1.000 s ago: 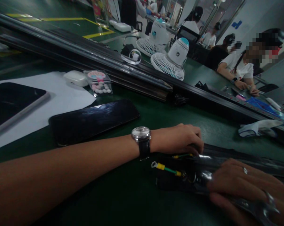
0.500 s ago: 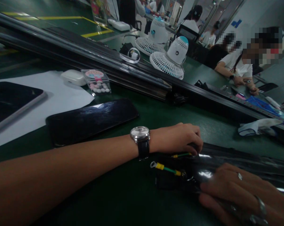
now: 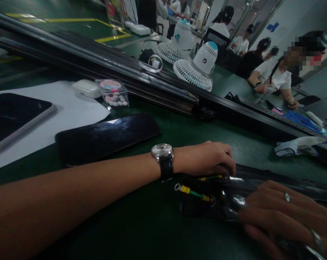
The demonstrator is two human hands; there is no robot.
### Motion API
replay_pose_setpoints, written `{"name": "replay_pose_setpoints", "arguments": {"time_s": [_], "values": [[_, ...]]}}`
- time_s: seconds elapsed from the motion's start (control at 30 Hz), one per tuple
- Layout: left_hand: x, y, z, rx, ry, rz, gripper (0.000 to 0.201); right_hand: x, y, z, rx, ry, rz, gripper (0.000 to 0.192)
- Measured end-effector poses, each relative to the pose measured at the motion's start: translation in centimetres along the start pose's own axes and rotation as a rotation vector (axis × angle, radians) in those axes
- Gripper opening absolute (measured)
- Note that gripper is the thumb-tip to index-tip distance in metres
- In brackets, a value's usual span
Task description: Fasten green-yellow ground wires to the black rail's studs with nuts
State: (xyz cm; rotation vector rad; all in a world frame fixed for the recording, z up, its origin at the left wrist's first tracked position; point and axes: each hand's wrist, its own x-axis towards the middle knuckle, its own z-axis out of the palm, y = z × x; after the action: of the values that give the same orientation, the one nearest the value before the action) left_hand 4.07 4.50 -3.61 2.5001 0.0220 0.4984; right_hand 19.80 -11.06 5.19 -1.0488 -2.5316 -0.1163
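At the tabletop's near edge the right hand [image 3: 282, 213] presses flat on a long black glossy strip [image 3: 261, 184], pinning it, while the left hand [image 3: 206, 159] curls its fingers down on the strip's end beside the green-and-yellow wire [image 3: 192, 192]. Beyond the forearm a dark phone [image 3: 106, 137] lies near, leaving bare green tabletop [image 3: 185, 131] up to the black rail [image 3: 152, 86] and white fans [image 3: 198, 68].

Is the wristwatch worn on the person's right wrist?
No, the wristwatch sits on the left wrist, just behind the left hand resting on the black part.
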Motion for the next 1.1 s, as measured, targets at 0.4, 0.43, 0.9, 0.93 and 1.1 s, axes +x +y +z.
{"name": "replay_pose_setpoints", "arguments": {"time_s": [0.4,0.43,0.9,0.93,1.1], "values": [[0.2,0.2,0.1,0.006,0.018,-0.024,0.010,-0.1,-0.7,1.2,-0.009,-0.036,0.084,0.035],[0.2,0.2,0.1,0.009,0.017,-0.030,0.010,0.0,-0.7,1.2,-0.011,-0.029,0.068,0.034],[0.1,0.1,0.2,0.046,0.000,-0.020,0.019,-1.4,0.5,0.2,0.001,-0.045,-0.046,0.020],[0.1,0.1,0.2,0.041,0.000,-0.018,0.018,-1.2,0.3,0.2,0.013,-0.028,-0.022,0.019],[0.1,-0.1,0.1,0.024,-0.003,-0.003,0.017,0.4,-0.5,0.4,0.013,0.005,0.020,0.022]]}}
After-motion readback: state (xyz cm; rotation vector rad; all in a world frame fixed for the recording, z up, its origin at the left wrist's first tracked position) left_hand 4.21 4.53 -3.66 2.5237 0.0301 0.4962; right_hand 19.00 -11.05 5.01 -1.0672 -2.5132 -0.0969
